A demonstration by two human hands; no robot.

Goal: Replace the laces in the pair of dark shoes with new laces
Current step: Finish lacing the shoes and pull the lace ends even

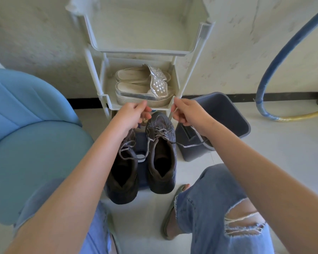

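Observation:
Two dark shoes stand side by side on a low blue stool (pixel 142 143) on the floor, toes pointing away from me. The left shoe (pixel 123 173) and the right shoe (pixel 162 154) both carry grey speckled laces, loosened. My left hand (pixel 134 114) hovers over the left shoe's toe with thumb and fingers pinched together; what it pinches is too thin to make out, it looks like a lace end. My right hand (pixel 187 114) grips a grey lace (pixel 195 138) that trails down over the bin's rim towards the right shoe.
A white plastic shoe rack (pixel 103 99) stands straight ahead with silver platform sandals (pixel 143 88) on its lower shelf. A grey bin (pixel 228 114) lies tipped at the right, a blue chair (pixel 29 125) at the left. A blue and yellow hose (pixel 264 99) curves along the wall.

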